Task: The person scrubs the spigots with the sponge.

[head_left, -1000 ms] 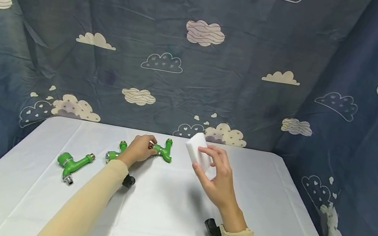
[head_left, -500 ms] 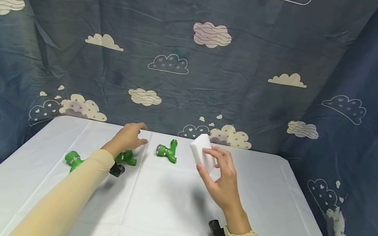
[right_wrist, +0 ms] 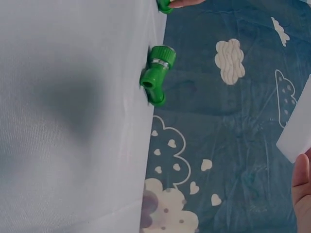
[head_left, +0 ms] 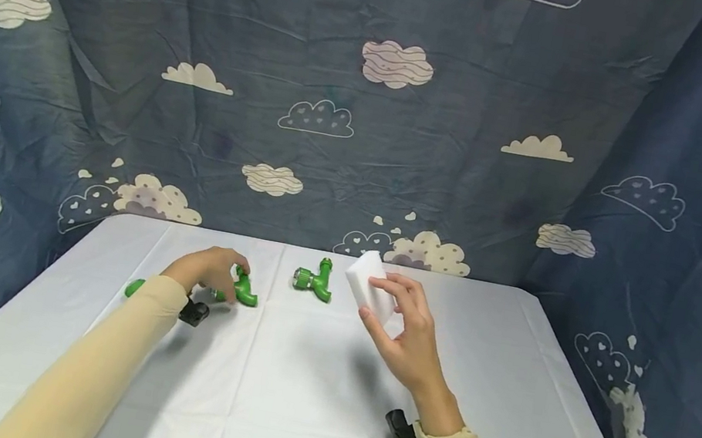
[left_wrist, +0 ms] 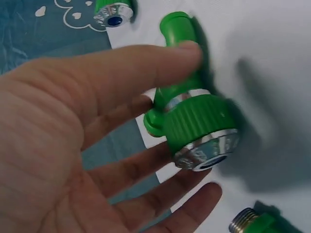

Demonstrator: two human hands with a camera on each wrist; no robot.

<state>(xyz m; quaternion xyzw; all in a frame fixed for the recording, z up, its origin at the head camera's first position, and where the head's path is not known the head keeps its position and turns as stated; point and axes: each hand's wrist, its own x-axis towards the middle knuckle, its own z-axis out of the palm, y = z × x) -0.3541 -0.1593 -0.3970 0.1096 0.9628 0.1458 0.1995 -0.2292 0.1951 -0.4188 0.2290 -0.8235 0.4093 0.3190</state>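
Observation:
My left hand (head_left: pixel 209 275) reaches over the middle green plastic faucet (head_left: pixel 243 294) on the white table (head_left: pixel 305 399). In the left wrist view its fingers (left_wrist: pixel 146 63) spread around that faucet (left_wrist: pixel 194 114), and one fingertip touches the green spout. The faucet lies on the cloth. My right hand (head_left: pixel 404 334) is raised above the table and pinches a white sponge block (head_left: pixel 367 285) between thumb and fingers. The block's corner (right_wrist: pixel 297 128) shows at the right edge of the right wrist view.
A second green faucet (head_left: pixel 314 283) lies between the hands, near the table's back edge. A third (head_left: pixel 134 286) peeks out behind my left forearm. Blue cloud-print curtains (head_left: pixel 372 97) close off the back and both sides.
My left hand let go of the far faucet, swung left and came down onto the middle faucet. The right hand kept the sponge block raised, almost still.

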